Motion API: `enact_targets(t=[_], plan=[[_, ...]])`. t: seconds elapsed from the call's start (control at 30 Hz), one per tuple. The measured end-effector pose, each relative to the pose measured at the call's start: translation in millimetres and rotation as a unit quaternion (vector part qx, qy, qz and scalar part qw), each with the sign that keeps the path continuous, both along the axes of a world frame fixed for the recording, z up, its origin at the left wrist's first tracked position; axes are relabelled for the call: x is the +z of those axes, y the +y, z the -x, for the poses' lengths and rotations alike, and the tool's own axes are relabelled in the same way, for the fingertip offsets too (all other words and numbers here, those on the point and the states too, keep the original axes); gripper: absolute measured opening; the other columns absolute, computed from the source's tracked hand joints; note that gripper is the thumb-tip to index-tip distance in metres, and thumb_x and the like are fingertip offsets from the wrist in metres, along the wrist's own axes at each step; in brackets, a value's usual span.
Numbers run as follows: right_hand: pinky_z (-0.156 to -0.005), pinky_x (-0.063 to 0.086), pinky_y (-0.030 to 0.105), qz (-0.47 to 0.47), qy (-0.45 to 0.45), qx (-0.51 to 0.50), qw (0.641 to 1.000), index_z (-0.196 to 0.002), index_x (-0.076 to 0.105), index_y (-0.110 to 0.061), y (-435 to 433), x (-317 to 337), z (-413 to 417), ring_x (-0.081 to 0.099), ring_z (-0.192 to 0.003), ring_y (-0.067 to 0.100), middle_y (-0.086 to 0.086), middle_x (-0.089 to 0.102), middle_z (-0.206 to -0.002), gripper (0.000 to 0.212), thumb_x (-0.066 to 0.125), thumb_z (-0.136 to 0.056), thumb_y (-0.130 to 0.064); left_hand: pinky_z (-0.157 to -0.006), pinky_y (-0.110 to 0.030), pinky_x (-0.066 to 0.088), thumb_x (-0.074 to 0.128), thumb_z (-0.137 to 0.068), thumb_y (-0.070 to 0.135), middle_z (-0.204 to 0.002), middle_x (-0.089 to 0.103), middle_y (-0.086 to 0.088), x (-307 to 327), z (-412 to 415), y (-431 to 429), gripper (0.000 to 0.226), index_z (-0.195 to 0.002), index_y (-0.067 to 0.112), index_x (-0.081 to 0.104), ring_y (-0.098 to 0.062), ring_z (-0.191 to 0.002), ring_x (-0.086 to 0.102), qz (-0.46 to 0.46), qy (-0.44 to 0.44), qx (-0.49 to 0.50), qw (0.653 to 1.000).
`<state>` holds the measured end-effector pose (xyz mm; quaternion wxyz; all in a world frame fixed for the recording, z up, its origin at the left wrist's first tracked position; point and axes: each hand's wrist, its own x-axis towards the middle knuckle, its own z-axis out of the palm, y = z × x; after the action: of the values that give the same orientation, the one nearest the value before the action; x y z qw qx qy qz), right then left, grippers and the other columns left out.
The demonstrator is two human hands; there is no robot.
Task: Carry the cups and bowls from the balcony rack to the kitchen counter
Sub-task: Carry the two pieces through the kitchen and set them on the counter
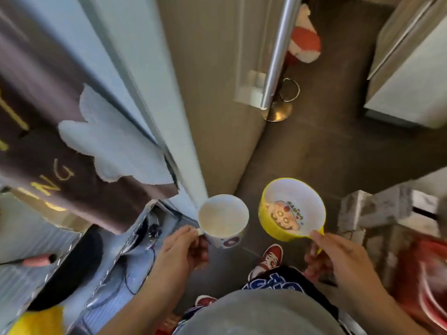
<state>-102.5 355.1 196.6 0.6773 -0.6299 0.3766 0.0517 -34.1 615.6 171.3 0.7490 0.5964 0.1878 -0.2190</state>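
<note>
My left hand (pixel 183 250) grips the handle of a white patterned cup (pixel 223 220), empty and held upright in front of my waist. My right hand (pixel 338 257) holds a yellow bowl (pixel 291 209) by its short yellow handle. The bowl is white inside with a cartoon face printed on the bottom, and it tilts slightly toward me. Cup and bowl hang side by side, a small gap apart, above the dark tiled floor.
A pale door edge (pixel 169 117) stands just left of the cup, with a brown towel (pixel 72 153) hanging beside it. Ahead are a metal pole (pixel 278 56), a stool base (pixel 278 112) and a white cabinet (pixel 411 81). Grey blocks (pixel 377 213) sit at right. My red shoes (pixel 271 257) are below.
</note>
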Motion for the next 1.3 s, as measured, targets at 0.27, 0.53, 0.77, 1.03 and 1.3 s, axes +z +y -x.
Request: enact_targets(t=[0.27, 0.53, 0.77, 1.03, 1.3], plan=[[-0.049, 0.050, 0.035, 0.012, 0.018, -0.129, 0.991, -0.051, 0.067, -0.010, -98, -18, -3, 0.059, -0.037, 0.027, 0.016, 0.063, -0.050, 0.041, 0.064, -0.089, -0.024, -0.051, -0.031, 0.040, 0.040, -0.094, 0.008, -0.055, 0.059, -0.004, -9, -76, -122, 0.054, -0.044, 0.020, 0.059, -0.016, -0.049, 0.051, -0.026, -0.003, -0.080, 0.996], [-0.045, 0.049, 0.031, 0.034, 0.003, -0.166, 0.985, -0.060, 0.065, -0.003, -214, -34, -52, 0.061, -0.041, 0.024, 0.013, 0.065, -0.053, 0.039, 0.061, -0.092, -0.025, -0.058, -0.037, 0.039, 0.045, -0.082, 0.027, -0.053, 0.058, -0.003, -11, -148, -227, 0.039, -0.045, 0.023, 0.058, -0.019, -0.051, 0.051, -0.068, -0.048, -0.124, 0.989], [-0.052, 0.055, 0.036, 0.056, -0.003, -0.156, 0.986, -0.077, 0.067, -0.001, -287, -40, -122, 0.065, -0.049, 0.021, 0.010, 0.067, -0.062, 0.038, 0.058, -0.092, -0.034, -0.061, -0.033, 0.050, 0.047, -0.090, 0.025, -0.059, 0.064, 0.003, -21, -196, -275, 0.035, -0.060, 0.027, 0.064, -0.013, -0.059, 0.059, -0.092, -0.038, -0.119, 0.988], [-0.053, 0.056, 0.030, 0.069, 0.010, -0.184, 0.981, -0.082, 0.067, -0.008, -360, -60, -222, 0.067, -0.058, 0.023, 0.014, 0.068, -0.074, 0.034, 0.054, -0.094, -0.037, -0.060, -0.037, 0.043, 0.046, -0.091, 0.019, -0.060, 0.053, -0.006, -42, -292, -356, 0.043, -0.049, 0.024, 0.053, -0.020, -0.060, 0.050, -0.086, -0.028, -0.132, 0.987], [-0.052, 0.059, 0.032, 0.085, 0.035, -0.261, 0.961, -0.076, 0.068, -0.014, -446, -58, -284, 0.069, -0.053, 0.023, 0.009, 0.072, -0.066, 0.031, 0.057, -0.089, -0.040, -0.057, -0.030, 0.051, 0.038, -0.099, 0.018, -0.055, 0.061, -0.001, -43, -413, -500, 0.056, -0.048, 0.030, 0.059, -0.012, -0.055, 0.058, -0.092, -0.060, -0.243, 0.964]])
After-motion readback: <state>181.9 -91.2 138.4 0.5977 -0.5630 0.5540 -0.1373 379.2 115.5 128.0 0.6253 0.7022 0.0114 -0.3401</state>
